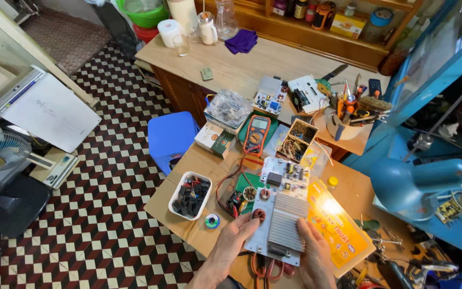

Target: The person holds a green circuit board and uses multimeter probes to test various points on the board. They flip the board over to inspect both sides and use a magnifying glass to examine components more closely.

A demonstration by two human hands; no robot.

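Both hands held a long white circuit board (pixel 280 211) over the wooden workbench (pixel 188 222). It carried a ribbed aluminium heat sink, copper coils and small components. The left hand (pixel 235 235) gripped its near-left edge; the right hand (pixel 316 251) clasped the right edge, beside an orange card (pixel 338 227).
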